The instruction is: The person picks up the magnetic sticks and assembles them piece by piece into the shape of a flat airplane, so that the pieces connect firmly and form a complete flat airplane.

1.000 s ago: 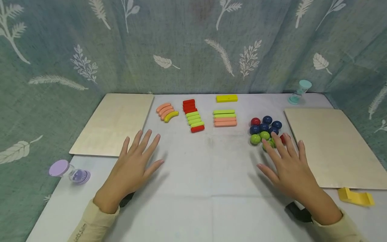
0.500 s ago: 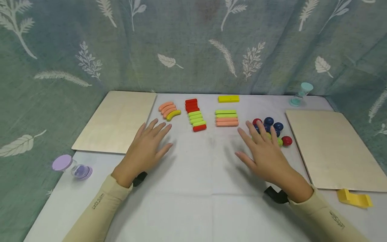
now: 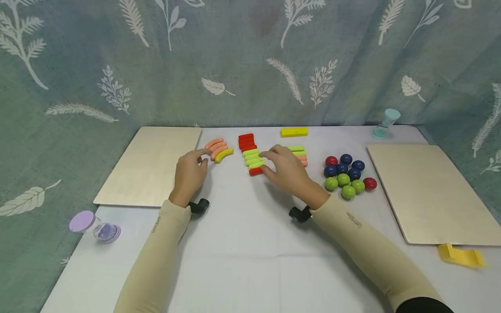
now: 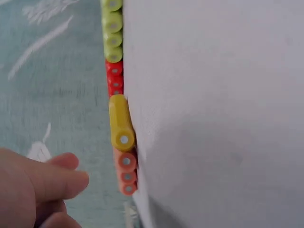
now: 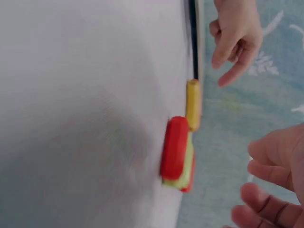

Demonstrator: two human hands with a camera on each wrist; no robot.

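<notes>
My left hand (image 3: 189, 174) hovers just left of a row of curved pink pieces (image 3: 214, 144) with a yellow banana-shaped piece (image 3: 224, 155) at its near end. Its fingers bend loosely with nothing between them, and the left wrist view shows fingers (image 4: 61, 183) apart from the row. My right hand (image 3: 289, 171) hangs over the right side of a row of red pieces (image 3: 246, 141) and lime-green pieces (image 3: 253, 157), with one red piece (image 5: 174, 147) nearest me. Thumb and fingers spread apart, holding nothing. This hand partly hides a stack of green and pink sticks (image 3: 298, 152).
Blue, green and red balls (image 3: 343, 179) cluster right of centre. Pale boards lie left (image 3: 148, 165) and right (image 3: 434, 195). A purple hourglass (image 3: 95, 227), a teal hourglass (image 3: 385, 123), a yellow block (image 3: 294, 132) and a yellow bracket (image 3: 461, 255) stand around them.
Both hands have moved forward from above the cloth, the right one also leftward off the balls to the red and green row. Their outspread fingers have bent. The pieces have stayed put.
</notes>
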